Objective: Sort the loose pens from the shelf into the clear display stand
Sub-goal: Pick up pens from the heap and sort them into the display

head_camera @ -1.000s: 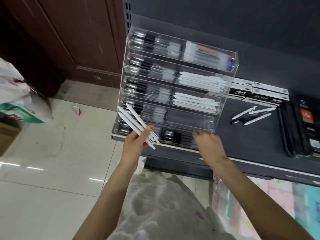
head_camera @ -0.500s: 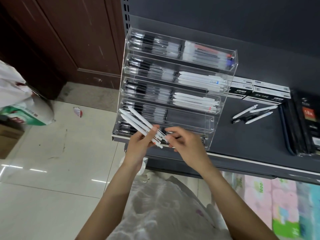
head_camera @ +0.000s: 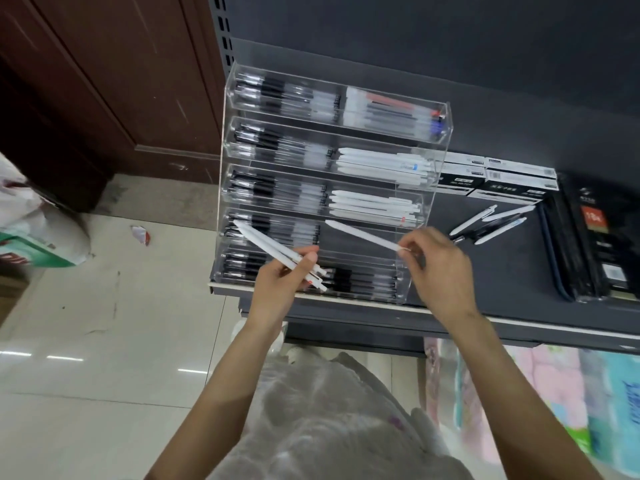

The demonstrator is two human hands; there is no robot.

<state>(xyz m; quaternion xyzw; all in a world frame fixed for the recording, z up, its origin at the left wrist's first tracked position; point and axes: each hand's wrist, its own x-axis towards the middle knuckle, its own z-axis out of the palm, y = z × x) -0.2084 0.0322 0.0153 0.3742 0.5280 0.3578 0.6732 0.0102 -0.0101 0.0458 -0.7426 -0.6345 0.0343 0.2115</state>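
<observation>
A clear tiered display stand [head_camera: 437, 157] stands on the dark shelf [head_camera: 512, 271], its left halves filled with black pens and three upper right halves with white pens. My left hand [head_camera: 282, 284] grips a small bunch of white pens [head_camera: 266, 245] in front of the stand's lower left. My right hand [head_camera: 438, 268] pinches the end of a single white pen [head_camera: 362, 234], whose tip points into the right half of the fourth tier. Several loose pens [head_camera: 488, 223] lie on the shelf to the stand's right.
Black and white pen boxes [head_camera: 498, 183] sit behind the loose pens. Dark packaged goods [head_camera: 588, 237] lie at the far right. A white and green bag [head_camera: 31, 237] and a paper scrap [head_camera: 140, 234] are on the tiled floor at left.
My right hand has drawn one white pen out of the bunch in my left hand and carried it right and up toward the fourth tier.
</observation>
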